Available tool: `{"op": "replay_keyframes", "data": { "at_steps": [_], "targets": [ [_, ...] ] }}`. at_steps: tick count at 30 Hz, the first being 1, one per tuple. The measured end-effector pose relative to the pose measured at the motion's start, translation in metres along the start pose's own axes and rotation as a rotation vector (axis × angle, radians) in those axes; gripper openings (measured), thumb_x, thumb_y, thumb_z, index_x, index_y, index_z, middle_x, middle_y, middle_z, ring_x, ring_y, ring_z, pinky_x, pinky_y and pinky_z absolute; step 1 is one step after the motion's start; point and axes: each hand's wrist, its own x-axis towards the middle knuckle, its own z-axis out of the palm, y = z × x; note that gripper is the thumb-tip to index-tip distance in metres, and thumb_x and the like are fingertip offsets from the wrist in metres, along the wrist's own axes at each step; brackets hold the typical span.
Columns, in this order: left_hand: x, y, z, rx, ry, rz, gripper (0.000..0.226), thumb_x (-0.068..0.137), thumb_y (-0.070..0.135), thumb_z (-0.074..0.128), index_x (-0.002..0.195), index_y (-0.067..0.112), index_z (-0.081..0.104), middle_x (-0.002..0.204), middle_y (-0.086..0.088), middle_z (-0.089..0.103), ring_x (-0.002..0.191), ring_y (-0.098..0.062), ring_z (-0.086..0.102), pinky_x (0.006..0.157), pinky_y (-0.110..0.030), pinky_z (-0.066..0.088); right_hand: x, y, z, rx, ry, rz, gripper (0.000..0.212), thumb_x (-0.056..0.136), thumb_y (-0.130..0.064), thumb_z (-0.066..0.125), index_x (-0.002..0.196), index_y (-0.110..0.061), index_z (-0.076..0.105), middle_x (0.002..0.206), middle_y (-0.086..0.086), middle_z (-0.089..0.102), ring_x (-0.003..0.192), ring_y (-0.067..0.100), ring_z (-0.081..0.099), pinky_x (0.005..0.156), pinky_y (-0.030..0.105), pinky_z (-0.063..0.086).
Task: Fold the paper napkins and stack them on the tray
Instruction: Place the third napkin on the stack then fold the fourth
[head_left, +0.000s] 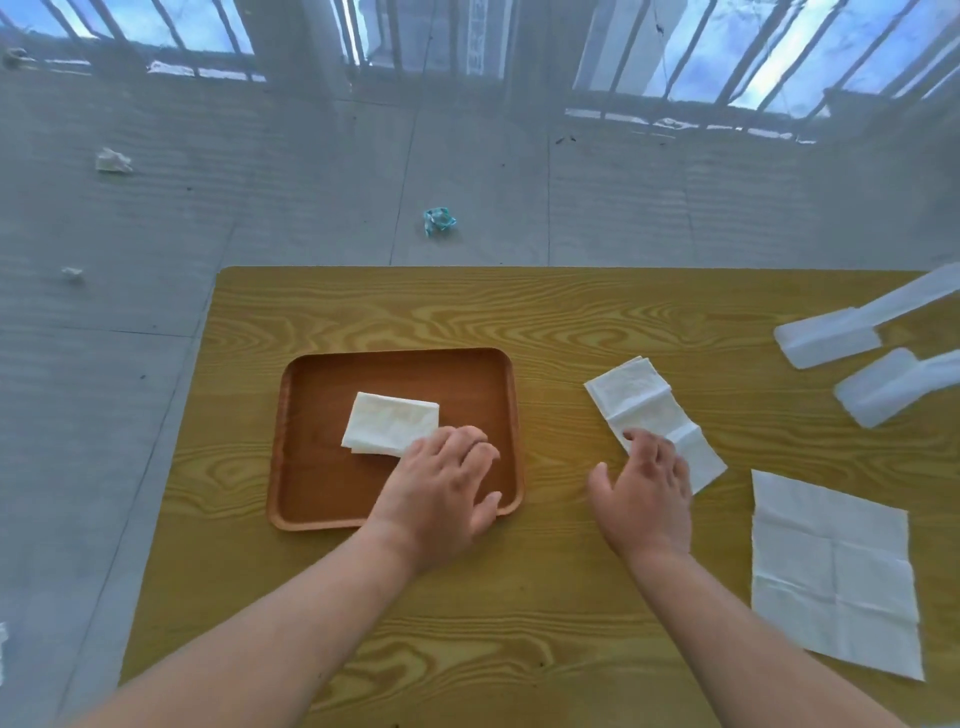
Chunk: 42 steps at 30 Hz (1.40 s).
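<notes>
A brown wooden tray (311, 499) lies on the yellow wood-grain table. A folded white napkin (389, 423) rests in the tray's middle. My left hand (441, 488) hovers over the tray's right half, fingers spread, its fingertips at the napkin's near right corner. Right of the tray lies a long, half-folded napkin strip (644, 410), set at a slant. My right hand (644, 493) presses flat on the strip's near end, fingers apart. An unfolded square napkin (831, 571) lies flat at the table's right edge.
Two white plastic holders (826, 343) (883, 389) stand at the table's far right. The table's far edge (519, 268) borders a grey floor with a crumpled white paper (111, 161) and a teal wrapper (439, 221). Barred windows run behind.
</notes>
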Motion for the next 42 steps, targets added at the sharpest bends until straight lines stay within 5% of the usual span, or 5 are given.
{"op": "replay_keyframes", "data": {
  "at_steps": [10, 25, 31, 34, 42],
  "targets": [
    [0.027, 0.090, 0.040, 0.098, -0.177, 0.358, 0.033, 0.085, 0.040, 0.055, 0.104, 0.017, 0.068, 0.106, -0.002, 0.066, 0.096, -0.025, 0.061, 0.083, -0.040, 0.053, -0.031, 0.025, -0.022, 0.247, -0.139, -0.074, 0.036, 0.095, -0.015, 0.048, 0.128, -0.028, 0.051, 0.116, -0.007, 0.068, 0.099, 0.018, 0.064, 0.075, 0.033, 0.044],
    [0.049, 0.107, 0.055, 0.169, -0.239, 0.213, 0.021, 0.091, 0.036, 0.051, 0.085, 0.020, 0.063, 0.086, 0.003, 0.063, 0.082, -0.023, 0.056, 0.072, -0.037, 0.044, -0.032, 0.083, -0.034, -0.197, -0.278, -0.468, 0.060, 0.085, -0.051, 0.058, 0.139, -0.026, 0.049, 0.129, -0.005, 0.054, 0.118, 0.020, 0.046, 0.105, 0.036, 0.042],
    [0.050, 0.104, 0.039, -0.060, -0.106, 0.034, 0.032, 0.083, 0.052, 0.056, 0.099, 0.024, 0.057, 0.099, 0.009, 0.057, 0.092, -0.015, 0.051, 0.080, -0.034, 0.044, -0.021, 0.070, -0.035, -0.040, -0.242, -0.386, 0.011, 0.089, -0.026, 0.056, 0.093, -0.021, 0.065, 0.091, -0.004, 0.062, 0.088, 0.019, 0.052, 0.080, 0.036, 0.047],
    [0.049, 0.100, 0.033, -0.035, 0.018, 0.064, 0.039, 0.081, 0.052, 0.066, 0.100, 0.020, 0.052, 0.101, 0.004, 0.055, 0.091, -0.019, 0.049, 0.080, -0.035, 0.043, -0.011, 0.065, -0.038, 0.160, -0.238, -0.173, 0.026, 0.092, -0.026, 0.054, 0.071, -0.011, 0.052, 0.072, 0.003, 0.056, 0.073, 0.021, 0.049, 0.062, 0.040, 0.042],
    [0.054, 0.103, 0.048, 0.316, -0.211, 0.330, 0.036, 0.086, 0.040, 0.066, 0.113, 0.016, 0.061, 0.115, -0.003, 0.061, 0.098, -0.026, 0.058, 0.079, -0.041, 0.051, -0.013, 0.075, -0.045, 0.010, -0.031, -0.230, 0.040, 0.090, -0.032, 0.060, 0.128, -0.019, 0.055, 0.117, 0.001, 0.058, 0.112, 0.023, 0.051, 0.101, 0.037, 0.043]
  ]
}}
